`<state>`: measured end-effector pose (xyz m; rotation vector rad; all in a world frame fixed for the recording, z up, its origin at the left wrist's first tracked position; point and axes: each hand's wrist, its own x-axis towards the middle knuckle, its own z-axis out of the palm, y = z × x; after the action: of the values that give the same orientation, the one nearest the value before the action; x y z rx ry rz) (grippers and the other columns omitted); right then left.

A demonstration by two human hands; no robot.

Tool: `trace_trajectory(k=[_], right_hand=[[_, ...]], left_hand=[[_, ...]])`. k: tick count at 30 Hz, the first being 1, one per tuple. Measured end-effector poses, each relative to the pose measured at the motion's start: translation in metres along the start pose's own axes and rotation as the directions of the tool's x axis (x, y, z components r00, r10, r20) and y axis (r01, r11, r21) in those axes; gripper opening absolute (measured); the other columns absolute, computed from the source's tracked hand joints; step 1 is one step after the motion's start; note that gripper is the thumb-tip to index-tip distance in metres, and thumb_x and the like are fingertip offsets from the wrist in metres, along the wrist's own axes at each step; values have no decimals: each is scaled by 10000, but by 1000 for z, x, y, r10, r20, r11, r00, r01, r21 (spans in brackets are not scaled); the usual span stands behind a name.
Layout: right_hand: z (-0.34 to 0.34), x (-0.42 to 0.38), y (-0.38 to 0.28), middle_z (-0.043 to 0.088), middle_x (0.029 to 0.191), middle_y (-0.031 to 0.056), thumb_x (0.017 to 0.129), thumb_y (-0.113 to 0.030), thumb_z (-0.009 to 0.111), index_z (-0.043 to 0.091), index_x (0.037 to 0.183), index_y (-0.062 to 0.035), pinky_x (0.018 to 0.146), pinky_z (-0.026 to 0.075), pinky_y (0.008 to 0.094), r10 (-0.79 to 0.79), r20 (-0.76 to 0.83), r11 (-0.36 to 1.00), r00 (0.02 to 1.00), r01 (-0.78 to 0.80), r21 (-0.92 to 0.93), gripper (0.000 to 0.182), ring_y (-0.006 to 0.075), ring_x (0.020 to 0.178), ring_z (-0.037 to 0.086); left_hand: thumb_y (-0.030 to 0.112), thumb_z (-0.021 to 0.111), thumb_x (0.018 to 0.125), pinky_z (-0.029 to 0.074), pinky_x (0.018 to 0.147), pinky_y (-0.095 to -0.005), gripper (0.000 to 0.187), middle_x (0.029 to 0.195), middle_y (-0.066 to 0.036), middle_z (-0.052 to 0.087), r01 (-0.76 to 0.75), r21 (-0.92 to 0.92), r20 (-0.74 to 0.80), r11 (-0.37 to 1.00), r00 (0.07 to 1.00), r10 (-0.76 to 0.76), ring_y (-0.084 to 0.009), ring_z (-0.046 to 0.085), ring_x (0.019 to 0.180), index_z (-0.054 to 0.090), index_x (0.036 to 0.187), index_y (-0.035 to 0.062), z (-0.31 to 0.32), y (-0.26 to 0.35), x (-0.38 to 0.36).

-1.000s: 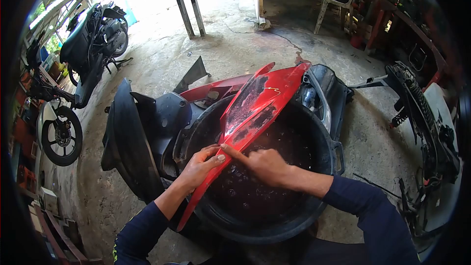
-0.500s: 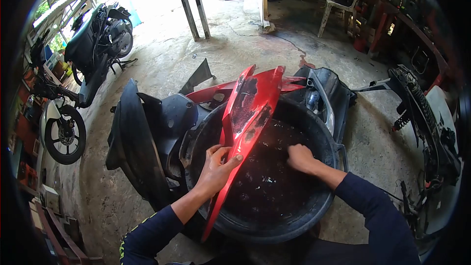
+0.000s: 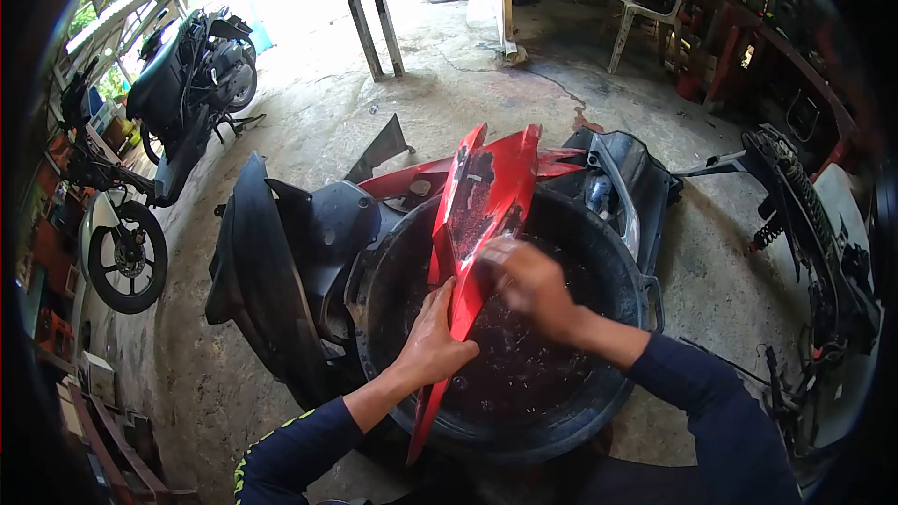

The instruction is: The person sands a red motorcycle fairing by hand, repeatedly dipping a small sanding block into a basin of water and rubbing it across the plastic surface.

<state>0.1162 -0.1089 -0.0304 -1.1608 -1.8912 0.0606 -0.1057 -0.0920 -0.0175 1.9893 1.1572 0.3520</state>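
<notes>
A long red panel (image 3: 505, 168) with dark scuffed patches stands tilted over a round black tub (image 3: 599, 421) of dark, bubbly water (image 3: 524, 374). My left hand (image 3: 435, 341) grips the panel's narrow lower part, thumb on the near side. Against the panel's right edge, around its middle, is my right hand (image 3: 528, 285), blurred by motion, its fingers bent. Whether anything is inside the right hand cannot be made out.
Black fairing parts (image 3: 267, 262) lie left of the tub, and another dark part (image 3: 641, 168) is behind it to the right. A motorcycle (image 3: 178, 84) stands at the upper left. A chair (image 3: 650, 14) and a motorcycle frame (image 3: 795, 215) are at the right.
My right hand has risen from the water in the tub and moved left to the panel. My left hand has shifted slightly right and down, and the panel's lower end has swung right.
</notes>
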Motion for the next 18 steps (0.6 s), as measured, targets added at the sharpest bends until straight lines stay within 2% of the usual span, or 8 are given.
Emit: trace_trajectory(k=[1, 3, 6, 7, 10, 13, 16, 18], right_hand=[[6, -6, -11, 626, 1337, 247, 797, 20, 679, 618, 1356, -4, 1111, 479, 486, -42, 93, 999, 995, 40, 20, 563, 411, 1285, 593], [11, -12, -31, 608, 1368, 255, 815, 2, 653, 586, 1369, 48, 1155, 432, 502, -149, 75, 989, 986, 150, -8, 560, 431, 1337, 549], [-1, -4, 12, 602, 1379, 261, 829, -28, 630, 571, 1370, 81, 1175, 411, 509, -97, 66, 995, 993, 95, 25, 556, 437, 1348, 539], [-2, 9, 30, 605, 1395, 254, 828, 16, 626, 584, 1392, 22, 1147, 463, 468, -38, 37, 985, 999, 44, -167, 566, 426, 1334, 563], [3, 6, -4, 592, 1420, 251, 776, 22, 651, 568, 1419, 17, 1188, 420, 483, -61, 55, 994, 997, 66, -89, 649, 412, 1378, 531], [4, -6, -22, 522, 1493, 267, 835, -34, 612, 497, 1480, 50, 1226, 340, 520, -117, 152, 991, 981, 124, -39, 660, 418, 1442, 456], [4, 11, 21, 510, 1499, 271, 831, -17, 604, 476, 1494, 50, 1232, 334, 512, 4, 154, 987, 988, 21, -158, 678, 421, 1448, 446], [11, 2, 12, 515, 1494, 272, 828, -15, 601, 479, 1490, 53, 1230, 338, 512, -12, 121, 983, 993, 34, -183, 677, 424, 1446, 447]], left_hand=[[209, 758, 695, 345, 1219, -425, 1067, 1557, -291, 372, -5, 3, -3, 1000, 1000, 5, -418, 370, 1481, 243, 1587, -70, -2, 3, 1], [190, 755, 692, 366, 1198, -420, 1040, 1489, -291, 465, 35, -99, 5, 994, 999, -34, -400, 421, 1452, 277, 1577, -74, -10, 9, 4], [150, 762, 679, 403, 1163, -397, 1009, 1438, -280, 532, 92, -221, 51, 971, 995, -82, -367, 503, 1399, 322, 1561, -66, -20, 22, 5], [150, 762, 679, 403, 1163, -397, 1009, 1438, -280, 532, 90, -220, 52, 971, 995, -80, -367, 503, 1399, 322, 1561, -66, -23, 26, 7], [78, 759, 673, 497, 1014, -353, 943, 1306, -207, 615, 187, -405, 155, 895, 979, -135, -286, 624, 1204, 385, 1530, -40, -33, 43, 15], [62, 748, 680, 517, 950, -351, 885, 1227, -172, 633, 80, -325, 35, 942, 997, -73, -261, 642, 1107, 419, 1496, -40, -27, 38, 13], [27, 735, 678, 527, 930, -343, 855, 1214, -166, 646, 136, -361, 74, 923, 990, -117, -255, 653, 1092, 430, 1474, -37, -29, 46, 14], [8, 729, 678, 530, 935, -339, 860, 1206, -170, 650, 210, -379, 127, 901, 976, -175, -264, 657, 1103, 415, 1477, -42, -33, 59, 16]])
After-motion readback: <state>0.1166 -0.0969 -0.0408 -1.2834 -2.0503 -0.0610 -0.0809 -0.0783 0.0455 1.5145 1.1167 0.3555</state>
